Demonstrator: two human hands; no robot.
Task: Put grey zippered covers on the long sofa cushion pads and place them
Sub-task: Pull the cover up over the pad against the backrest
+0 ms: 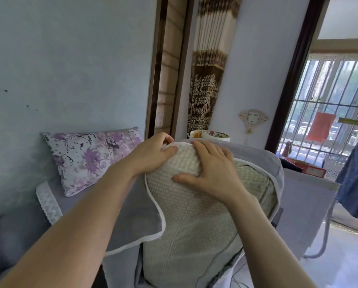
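Note:
A long cushion pad (190,221) with a pale green waffle weave stands on end in front of me, half inside a grey cover (136,221) with white piping. The cover's open flap hangs to the left of the pad, and its other side wraps the pad's right edge. My left hand (153,154) pinches the white piped edge of the cover at the pad's top left corner. My right hand (213,169) lies flat on the pad's top with its fingers spread, pressing the pad.
A purple flowered pillow (90,156) leans against the wall on a grey-covered sofa (18,231) at the left. A grey cloth-covered surface (306,204) stands at the right. Behind it hang jeans (356,179) near a barred window, with a doorway and curtain beyond.

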